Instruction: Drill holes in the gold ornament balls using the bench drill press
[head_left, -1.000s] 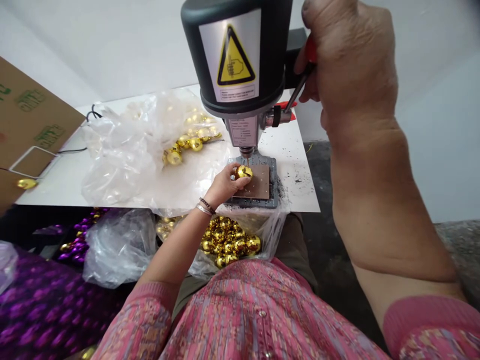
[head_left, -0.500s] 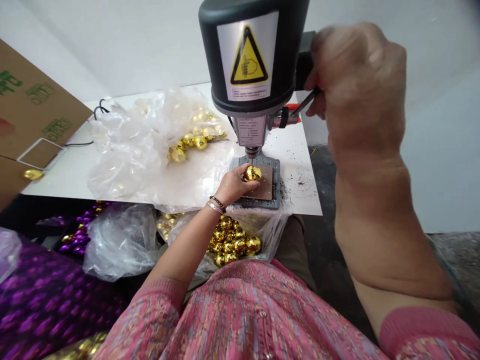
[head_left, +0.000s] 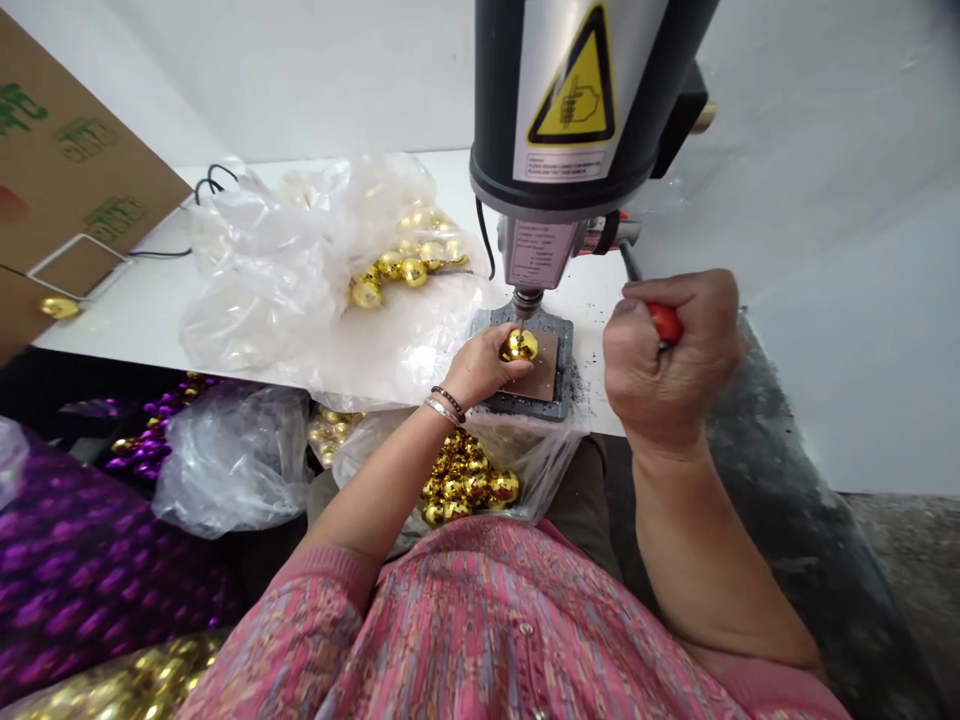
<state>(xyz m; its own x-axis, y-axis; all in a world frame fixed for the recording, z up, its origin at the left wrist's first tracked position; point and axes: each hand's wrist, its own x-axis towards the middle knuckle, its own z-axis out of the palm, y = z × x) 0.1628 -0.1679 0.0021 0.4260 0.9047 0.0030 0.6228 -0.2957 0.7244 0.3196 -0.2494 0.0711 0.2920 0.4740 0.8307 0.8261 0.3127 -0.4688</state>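
With fingers and thumb, my left hand [head_left: 484, 368] grips a shiny gold ball [head_left: 522, 345] on the brown board [head_left: 541, 375] of a drill press [head_left: 577, 110]. The chuck [head_left: 528, 302] is low, right over the ball, and the bit meets its top; how deep it goes I cannot tell. My right hand [head_left: 667, 360] is wrapped round the lever's red knob [head_left: 665, 322], to the right of the machine. Dark chips lie on the grey base [head_left: 564, 395] around the board.
Clear plastic bags [head_left: 262, 290] and gold balls [head_left: 390, 266] cover the left of the white table [head_left: 135, 320]. An open bag of gold balls [head_left: 469, 480] sits at my lap. A cardboard box [head_left: 67, 150] stands left, near purple balls [head_left: 97, 570] in bags.
My right hand has swung the lever down from beside the motor housing, and the chuck has come lower onto the ball. My left hand still holds the ball. The view has shifted slightly.
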